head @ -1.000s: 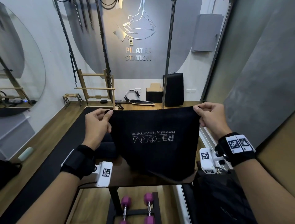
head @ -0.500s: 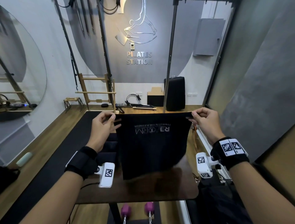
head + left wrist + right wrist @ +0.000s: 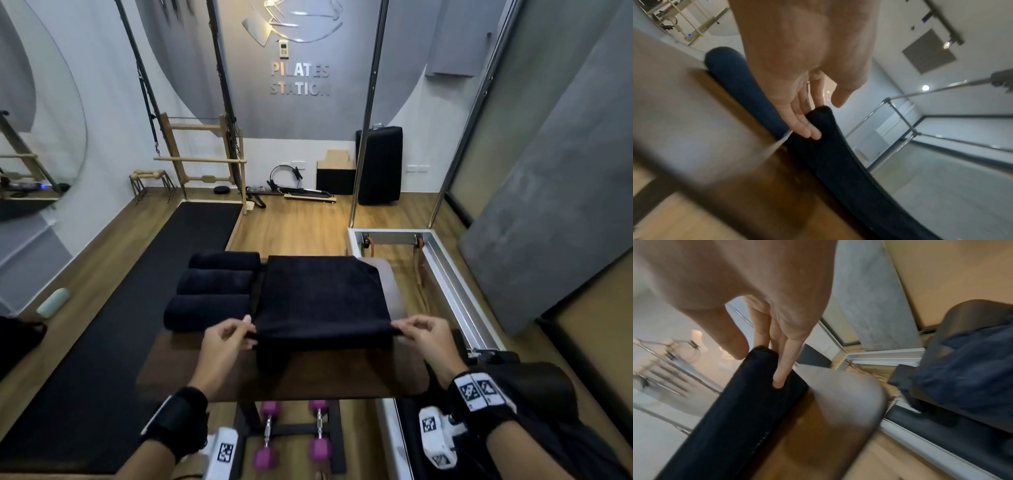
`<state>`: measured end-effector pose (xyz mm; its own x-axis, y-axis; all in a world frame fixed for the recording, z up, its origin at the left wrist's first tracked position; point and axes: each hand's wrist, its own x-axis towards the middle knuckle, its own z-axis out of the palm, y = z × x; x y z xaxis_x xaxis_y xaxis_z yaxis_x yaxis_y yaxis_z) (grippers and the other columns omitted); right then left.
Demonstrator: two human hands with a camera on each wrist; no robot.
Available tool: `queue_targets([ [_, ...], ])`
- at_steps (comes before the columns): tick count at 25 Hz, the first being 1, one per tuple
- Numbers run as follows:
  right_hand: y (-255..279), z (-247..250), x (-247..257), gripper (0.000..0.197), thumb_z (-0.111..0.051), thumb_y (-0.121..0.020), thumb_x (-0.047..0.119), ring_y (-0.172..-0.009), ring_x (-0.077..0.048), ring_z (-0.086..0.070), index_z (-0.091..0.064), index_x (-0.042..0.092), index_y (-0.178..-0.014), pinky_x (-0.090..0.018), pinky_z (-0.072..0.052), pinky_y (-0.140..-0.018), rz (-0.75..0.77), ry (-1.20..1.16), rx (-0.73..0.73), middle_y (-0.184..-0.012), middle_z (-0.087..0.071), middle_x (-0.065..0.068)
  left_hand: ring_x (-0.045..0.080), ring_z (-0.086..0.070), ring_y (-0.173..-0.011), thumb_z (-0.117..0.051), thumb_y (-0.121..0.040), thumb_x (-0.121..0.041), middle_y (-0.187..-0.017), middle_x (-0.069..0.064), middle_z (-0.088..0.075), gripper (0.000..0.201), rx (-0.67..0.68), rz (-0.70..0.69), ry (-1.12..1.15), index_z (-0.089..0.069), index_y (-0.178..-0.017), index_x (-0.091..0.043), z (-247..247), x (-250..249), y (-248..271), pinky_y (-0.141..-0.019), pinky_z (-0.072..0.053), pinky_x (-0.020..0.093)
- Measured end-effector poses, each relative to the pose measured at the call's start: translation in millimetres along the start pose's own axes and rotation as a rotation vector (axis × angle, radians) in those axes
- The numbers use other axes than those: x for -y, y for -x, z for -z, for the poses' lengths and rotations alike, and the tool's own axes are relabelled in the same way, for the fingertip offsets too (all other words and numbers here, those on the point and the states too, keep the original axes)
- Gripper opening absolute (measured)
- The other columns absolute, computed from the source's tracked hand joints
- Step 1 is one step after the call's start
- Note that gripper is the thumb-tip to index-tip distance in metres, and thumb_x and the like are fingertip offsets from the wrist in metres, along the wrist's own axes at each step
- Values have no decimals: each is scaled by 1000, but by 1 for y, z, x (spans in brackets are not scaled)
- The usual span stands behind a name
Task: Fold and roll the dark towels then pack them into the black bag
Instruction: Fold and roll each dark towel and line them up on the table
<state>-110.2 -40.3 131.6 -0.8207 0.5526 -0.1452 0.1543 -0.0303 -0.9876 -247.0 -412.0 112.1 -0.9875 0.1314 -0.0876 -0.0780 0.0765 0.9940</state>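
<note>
Since half a second ago, the dark towel [image 3: 322, 298] has been lowered from in front of the far wall and is now being laid across the brown bench [image 3: 191, 363], its printed lettering no longer being shown. Its near edge is being held just above the bench top, while the far part is lying flat and is reaching the bench's far end. The near left corner is being pinched by the left hand [image 3: 222, 346], and the near right corner by the right hand [image 3: 424, 337]. In the left wrist view, the fingers [image 3: 807, 129] are being pressed against the towel's folded corner from below, with the thumb above it; whether the thumb is touching is hard to make out. In the right wrist view, the same kind of grip is being shown, though much is blurred. Three rolled towels [image 3: 212, 291] are lying side by side on the bench, just left of the flat towel. A black bag [image 3: 555, 407] is being cut off at the lower right edge, so its opening cannot be told. Purple dumbbells [image 3: 291, 442] are partly hidden under the bench.
</note>
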Motion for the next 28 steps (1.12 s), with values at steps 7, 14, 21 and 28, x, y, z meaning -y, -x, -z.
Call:
queue_targets([
  [7,16,13,-44,36,-66,-102,23,-39,-28,-54,-73,4,-72,-24,-40,-41,-88,402,120,-69,-76,-11,4,-68,-63,-54,-101,-64,-64,-9,-74,54,134,37,-669,-72,-72,-22,9,33,16,-66,-57,37],
  [14,-66,-8,12,16,-66,-99,6,-32,-18,-46,-67,-6,-89,-19,-34,-35,-24,347,91,-68,-74,-19,4,-68,-75,-68,-99,-50,-77,-11,-72,27,227,-240,-662,-71,-85,-27,-63,-9,-45,-75,-59,40],
  [21,-169,-38,21,12,-58,-98,-4,-39,-26,-61,-66,-12,-102,-24,-46,-37,-215,255,-11,-70,-67,-26,13,-47,-143,-65,-96,-61,-148,-9,-57,61,426,-308,-750,-59,-144,-23,-150,-8,-117,-121,-38,51],
  [28,-215,-60,2,23,-65,-91,-3,-35,-15,-49,-71,18,-99,-22,-38,-35,-179,556,142,-60,-62,-12,29,40,-152,-58,-75,-92,-168,-23,31,114,740,-34,-1219,6,-162,-56,-166,11,-148,-108,18,85],
])
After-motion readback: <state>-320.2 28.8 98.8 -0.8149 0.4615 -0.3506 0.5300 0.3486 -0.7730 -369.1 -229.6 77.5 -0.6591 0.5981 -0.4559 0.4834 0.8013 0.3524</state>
